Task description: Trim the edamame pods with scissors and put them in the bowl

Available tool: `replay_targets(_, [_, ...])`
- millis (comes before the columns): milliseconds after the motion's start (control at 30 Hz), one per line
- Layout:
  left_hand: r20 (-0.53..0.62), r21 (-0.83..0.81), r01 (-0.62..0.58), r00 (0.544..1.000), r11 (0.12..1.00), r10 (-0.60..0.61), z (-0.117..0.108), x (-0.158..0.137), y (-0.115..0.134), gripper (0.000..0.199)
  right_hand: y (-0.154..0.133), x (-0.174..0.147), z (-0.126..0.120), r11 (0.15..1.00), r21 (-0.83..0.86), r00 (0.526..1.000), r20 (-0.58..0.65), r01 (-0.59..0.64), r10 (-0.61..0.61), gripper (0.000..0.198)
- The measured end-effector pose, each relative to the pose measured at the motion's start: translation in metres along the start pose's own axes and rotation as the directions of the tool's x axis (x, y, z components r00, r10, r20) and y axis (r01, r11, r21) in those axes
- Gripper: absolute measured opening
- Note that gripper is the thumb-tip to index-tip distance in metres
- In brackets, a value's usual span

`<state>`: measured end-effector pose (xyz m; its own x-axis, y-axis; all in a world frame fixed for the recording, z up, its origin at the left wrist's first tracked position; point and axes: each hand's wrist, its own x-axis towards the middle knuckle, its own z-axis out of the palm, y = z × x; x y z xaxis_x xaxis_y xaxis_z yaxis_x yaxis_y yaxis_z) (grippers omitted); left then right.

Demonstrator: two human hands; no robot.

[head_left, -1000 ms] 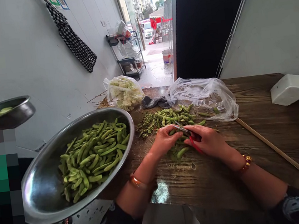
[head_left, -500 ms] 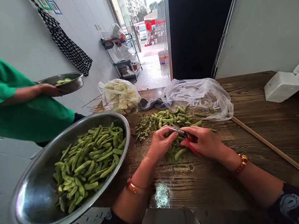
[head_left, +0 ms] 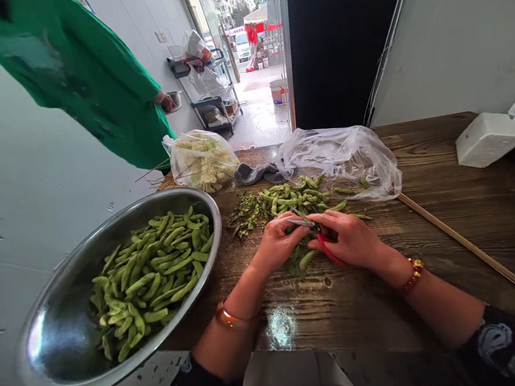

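Note:
My right hand (head_left: 350, 237) is closed around red-handled scissors (head_left: 330, 251), whose blades point left toward my left hand. Thumb and fingers of my left hand (head_left: 278, 243) are pinched together at the blade tips; whatever they hold is hidden. Just beyond both hands lies a heap of green soybean pods (head_left: 291, 198), with small trimmed bits (head_left: 244, 213) to its left. A few more pods (head_left: 308, 259) rest on the table beneath my hands. To the left, a large metal basin (head_left: 217, 222) holds many pods.
A bag of cauliflower (head_left: 205, 162), a grey cloth (head_left: 259, 173) and a crumpled clear plastic bag (head_left: 341, 155) line the table's far side. Thin wooden sticks (head_left: 473, 249) lie at right, below a white tissue box (head_left: 488, 139). A person in green (head_left: 100, 81) stands behind the basin.
The person in green has moved toward the doorway with the metal bowl, now mostly hidden by their body. My hands and the scissors stay almost in place.

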<state>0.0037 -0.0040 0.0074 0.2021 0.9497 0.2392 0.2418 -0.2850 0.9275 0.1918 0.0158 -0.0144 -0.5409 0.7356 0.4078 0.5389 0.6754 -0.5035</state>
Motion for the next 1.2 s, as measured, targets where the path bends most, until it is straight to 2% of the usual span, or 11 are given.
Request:
replay_targets(167, [0.026,-0.016,0.091,0.996,0.996,-0.091,-0.001,-0.001,-0.003,0.024,0.003,-0.001,-0.001,1.0,0.004,1.0,0.027,-0.002,0.002,0.043])
replay_targets(333, [-0.004,-0.074,0.151,0.988,0.986,-0.152,-0.003,0.0,-0.004,0.024,0.004,0.0,0.0,0.998,0.059,1.0,0.026,-0.001,-0.001,0.04])
replay_targets(500, [-0.088,-0.392,0.266,0.942,0.881,-0.324,-0.005,0.001,-0.007,0.028,0.004,0.002,-0.003,0.989,0.123,0.994,-0.061,-0.087,0.095,0.043])
replay_targets(700, [-0.152,-0.605,0.233,0.905,0.761,-0.398,-0.008,0.003,-0.008,0.032,0.009,0.003,-0.004,0.981,0.159,0.988,-0.086,-0.113,0.128,0.046])
replay_targets(833, [-0.129,-0.628,0.225,0.914,0.745,-0.385,-0.006,0.003,-0.01,0.031,0.008,0.002,-0.003,0.986,0.134,0.994,-0.045,-0.097,0.104,0.047])
replay_targets(967, [-0.086,-0.62,0.24,0.926,0.747,-0.369,-0.002,0.002,-0.01,0.031,0.005,0.001,-0.001,0.993,0.119,0.999,-0.032,-0.026,0.03,0.047])
replay_targets(1200, [-0.069,-0.541,0.259,0.935,0.8,-0.349,0.004,0.0,-0.006,0.029,0.007,0.002,0.003,0.994,0.109,0.995,-0.099,-0.004,0.015,0.048])
